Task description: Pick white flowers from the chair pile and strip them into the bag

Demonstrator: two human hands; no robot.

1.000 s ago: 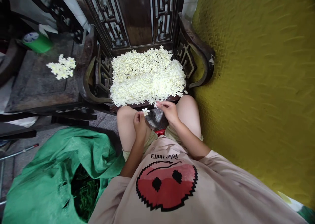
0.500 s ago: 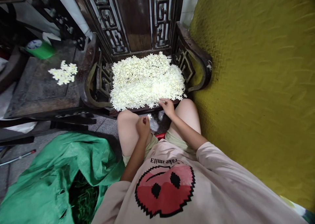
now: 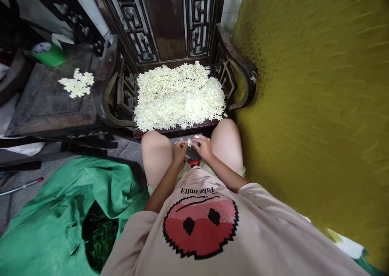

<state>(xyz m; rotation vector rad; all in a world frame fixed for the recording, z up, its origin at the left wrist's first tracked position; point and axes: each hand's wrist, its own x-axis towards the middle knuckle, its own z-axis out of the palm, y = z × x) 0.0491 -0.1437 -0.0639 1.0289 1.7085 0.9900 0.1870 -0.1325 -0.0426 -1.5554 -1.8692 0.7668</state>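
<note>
My left hand (image 3: 180,151) is closed in a pinch above my lap, with a small white flower (image 3: 189,143) at its fingertips. Close beside it, my right hand (image 3: 203,147) has its thumb and finger up against that same flower. A second white flower (image 3: 197,136) shows at the top of my right hand's fingers. What thread or stem lies inside the left fingers is too small to make out. Just beyond my knees, a thick heap of white flowers (image 3: 179,96) covers the seat of a dark carved wooden chair (image 3: 168,31).
On the dark wooden table (image 3: 45,106) at left lie a small cluster of white flowers (image 3: 77,83) and a green roll of tape (image 3: 50,54). A green sack (image 3: 100,175) with green strands inside stands by my left leg. A yellow textured surface (image 3: 310,106) rises on the right.
My right hand has drawn back from the edge of the flower heap to meet my left hand, bringing flowers with it. The left hand stays over the lap, still pinched.
</note>
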